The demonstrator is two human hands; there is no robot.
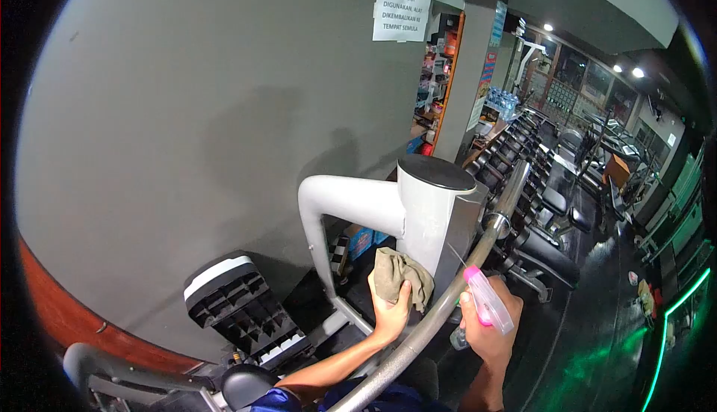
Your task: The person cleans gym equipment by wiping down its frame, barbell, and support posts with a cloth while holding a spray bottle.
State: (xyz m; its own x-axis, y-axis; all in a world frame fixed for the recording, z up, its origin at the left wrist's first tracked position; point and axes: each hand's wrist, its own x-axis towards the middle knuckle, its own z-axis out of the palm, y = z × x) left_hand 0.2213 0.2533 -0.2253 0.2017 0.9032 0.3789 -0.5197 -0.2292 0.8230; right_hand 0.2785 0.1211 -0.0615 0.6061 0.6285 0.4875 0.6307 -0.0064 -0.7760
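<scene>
My left hand [391,309] is closed round a crumpled olive-grey cloth [399,274], held against or just in front of the white upright post [426,221] of a gym machine. In my right hand [493,326] is a spray bottle [487,300] with a pink and clear trigger head, its nozzle pointing up and left toward the post. A thin light streak shows near the nozzle. Part of the bottle's body is hidden by my fingers. Between my two hands a long metal bar [441,307] slants up to the right, with a collar on it.
A black and white step platform [243,300] leans near the grey wall [187,113] at left. A paper sign [402,11] hangs on that wall. Dumbbells on a rack [497,150] and a black bench [549,255] stand to the right. Shelves of goods [437,76] are behind.
</scene>
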